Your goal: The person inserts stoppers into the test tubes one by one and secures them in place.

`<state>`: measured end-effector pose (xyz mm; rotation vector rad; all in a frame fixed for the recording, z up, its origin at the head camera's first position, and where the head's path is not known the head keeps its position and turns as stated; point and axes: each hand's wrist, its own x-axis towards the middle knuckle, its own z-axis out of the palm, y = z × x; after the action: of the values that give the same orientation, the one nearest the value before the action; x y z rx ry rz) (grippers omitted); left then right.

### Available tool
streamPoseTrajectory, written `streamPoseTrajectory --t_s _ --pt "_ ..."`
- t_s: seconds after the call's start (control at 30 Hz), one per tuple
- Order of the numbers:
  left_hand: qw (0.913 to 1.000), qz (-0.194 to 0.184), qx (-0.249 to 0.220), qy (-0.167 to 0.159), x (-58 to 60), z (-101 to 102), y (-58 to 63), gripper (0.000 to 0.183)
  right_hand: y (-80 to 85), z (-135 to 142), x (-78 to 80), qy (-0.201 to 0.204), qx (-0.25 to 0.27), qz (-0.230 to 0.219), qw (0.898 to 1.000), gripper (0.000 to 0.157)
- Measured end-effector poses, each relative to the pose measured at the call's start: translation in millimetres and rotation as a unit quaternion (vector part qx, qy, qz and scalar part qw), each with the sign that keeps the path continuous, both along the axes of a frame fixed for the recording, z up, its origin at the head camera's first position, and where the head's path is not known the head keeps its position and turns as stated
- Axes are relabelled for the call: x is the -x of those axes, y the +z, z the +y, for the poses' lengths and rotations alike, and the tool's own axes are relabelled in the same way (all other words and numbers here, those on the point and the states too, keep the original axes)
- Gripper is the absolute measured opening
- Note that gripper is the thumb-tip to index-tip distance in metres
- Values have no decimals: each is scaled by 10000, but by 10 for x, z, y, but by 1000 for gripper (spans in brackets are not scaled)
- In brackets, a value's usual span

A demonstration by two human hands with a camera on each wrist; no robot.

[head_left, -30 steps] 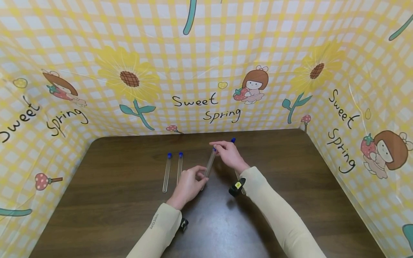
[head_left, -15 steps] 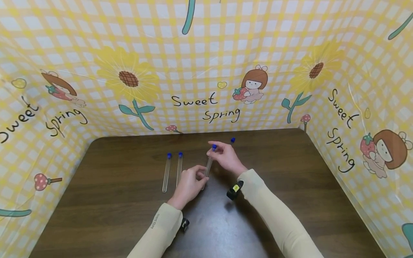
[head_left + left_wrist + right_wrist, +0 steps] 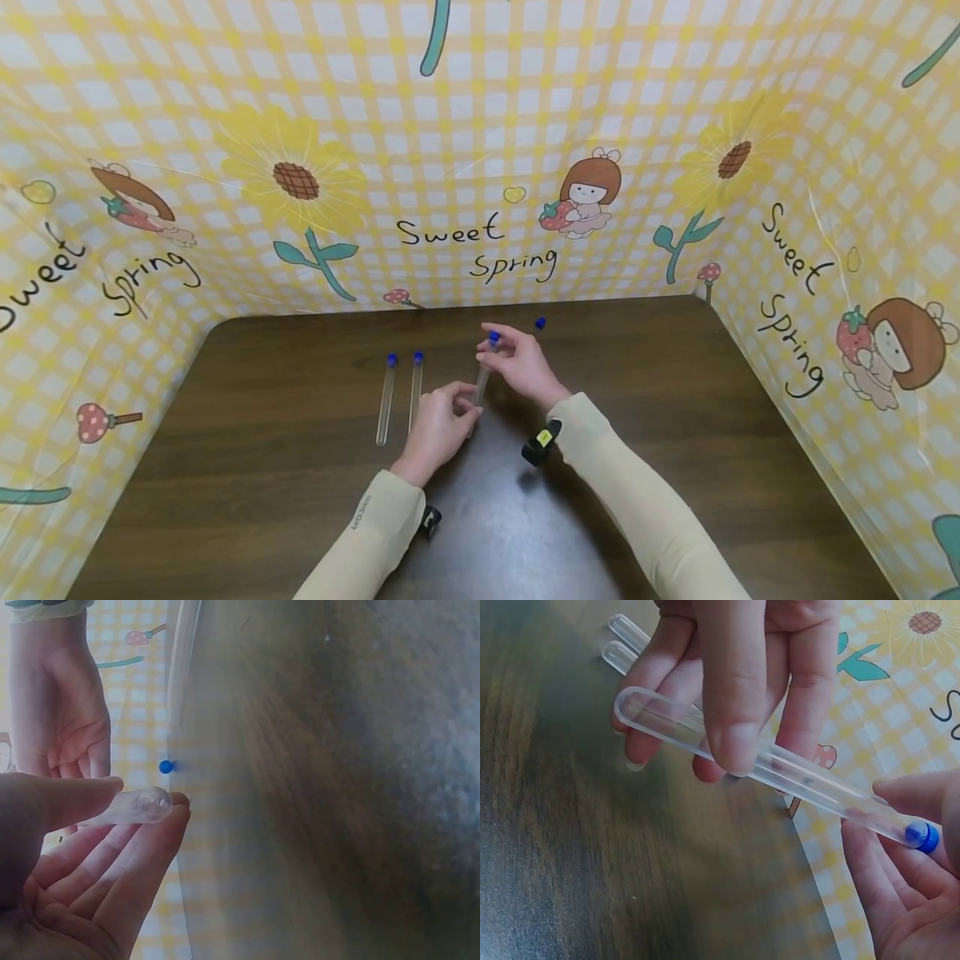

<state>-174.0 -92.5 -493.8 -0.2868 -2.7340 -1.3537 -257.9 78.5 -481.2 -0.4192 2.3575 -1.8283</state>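
A clear test tube (image 3: 482,383) with a blue cap (image 3: 494,336) is held tilted above the table, cap end up. My left hand (image 3: 441,427) pinches its lower part between thumb and fingers. Just below the cap, my right hand (image 3: 522,363) holds the tube's upper part. The right wrist view shows the tube's full length, its rounded end (image 3: 637,712) beyond the left thumb and the cap (image 3: 924,836) by the right fingers. Two similar capped tubes lie left of my left hand, an outer tube (image 3: 386,404) and an inner tube (image 3: 416,383), partly hidden by that hand.
Another blue cap (image 3: 540,323) shows behind my right hand; whatever is below it is hidden by the hand and arm. The dark wooden table (image 3: 247,442) is bordered at the back and sides by a yellow checked cloth (image 3: 450,150).
My right fingers have moved from the cap down to the tube just below it, leaving the cap exposed. The right arm shifted slightly left, covering the tube behind it. My left hand keeps its pinch.
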Motion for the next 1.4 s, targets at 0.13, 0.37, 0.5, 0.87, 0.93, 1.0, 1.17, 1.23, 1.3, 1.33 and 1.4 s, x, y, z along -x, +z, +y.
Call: streamPoseTrajectory --t_s 0.13,0.37,0.5,0.87,0.93,1.0,1.17,1.23,1.3,1.33,1.4 --pt "10000 58 43 50 9 -3 11 25 2 -8 -5 -25 31 -28 10000 56" --pt "9999 -5 132 106 11 -4 15 25 13 -14 -29 -105 -17 -55 9999 55" --pt "9998 -8 161 122 11 -7 10 24 16 -10 -40 -105 36 -98 9999 53" --pt "9996 34 197 198 12 12 35 24 31 -13 -34 -71 394 -184 9990 52" --pt "9995 81 208 207 11 17 43 24 39 -17 -31 -86 413 -170 9990 52" --pt "9995 125 220 212 10 19 46 24 41 -23 -27 -105 439 -170 9988 52" --pt "9994 141 242 198 13 28 46 24 42 -23 -27 -160 492 -157 9985 51" --pt "9995 133 236 190 12 29 45 24 38 -24 -26 -172 519 -141 9984 51" --pt "9995 124 231 182 12 28 43 24 37 -25 -26 -175 545 -126 9983 51" --pt "9995 123 230 179 14 27 42 24 36 -25 -25 -183 552 -129 9982 51" --pt "9995 142 233 171 21 27 38 24 38 -25 -22 -191 562 -129 9982 50"
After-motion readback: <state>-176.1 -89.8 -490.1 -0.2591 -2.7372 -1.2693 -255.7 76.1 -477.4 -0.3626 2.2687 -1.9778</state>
